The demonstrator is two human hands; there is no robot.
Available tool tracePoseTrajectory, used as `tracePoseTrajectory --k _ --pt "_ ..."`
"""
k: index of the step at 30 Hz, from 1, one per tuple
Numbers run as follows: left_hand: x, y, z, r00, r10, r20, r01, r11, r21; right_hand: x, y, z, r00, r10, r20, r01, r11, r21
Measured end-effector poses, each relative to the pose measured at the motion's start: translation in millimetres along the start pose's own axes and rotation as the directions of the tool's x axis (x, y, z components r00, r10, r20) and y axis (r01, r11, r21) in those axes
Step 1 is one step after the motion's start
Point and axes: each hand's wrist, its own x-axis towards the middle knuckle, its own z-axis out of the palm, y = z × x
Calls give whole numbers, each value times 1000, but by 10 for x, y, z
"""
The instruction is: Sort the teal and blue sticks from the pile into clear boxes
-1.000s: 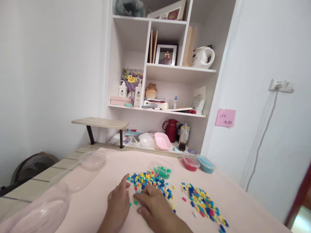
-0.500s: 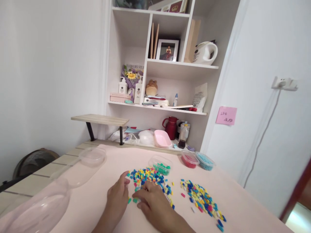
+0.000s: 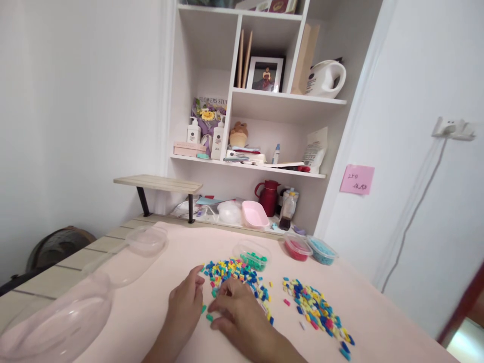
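Observation:
My left hand (image 3: 184, 301) rests on its side at the left edge of a pile of small coloured plastic pieces (image 3: 230, 269), fingers loosely curved and slightly apart. Nothing shows in its grip, though its palm is partly hidden. Beside it lies a green piece (image 3: 203, 308). My right hand (image 3: 239, 308) hovers over the near side of the pile, thumb and index finger parted. Another green piece (image 3: 209, 317) sits just off those two fingertips. Behind the pile stands a clear tub (image 3: 242, 247) with green pieces (image 3: 254, 260) inside.
A second mixed pile (image 3: 317, 308) spreads to the right. Farther back are a tub of red pieces (image 3: 297, 248) and one of blue pieces (image 3: 322, 250). Clear plastic containers (image 3: 75, 312) stand at the left. A pink tray (image 3: 255, 215) and red jug (image 3: 268, 197) are beneath the shelves.
The view has shifted slightly. My right thumb and index finger have parted more, and the green piece by them shows lower and more clearly. My left hand stays nearly in place.

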Motion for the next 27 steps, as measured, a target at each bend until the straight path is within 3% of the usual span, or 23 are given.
tracePoseTrajectory --k 15,27 --pt "-33 6 -23 1000 2 -6 -2 1000 2 56 -37 69 999 -41 -19 39 994 -102" --pt "-38 22 -27 1000 22 -14 -22 1000 -3 60 -70 86 995 -66 -69 62 996 -58"
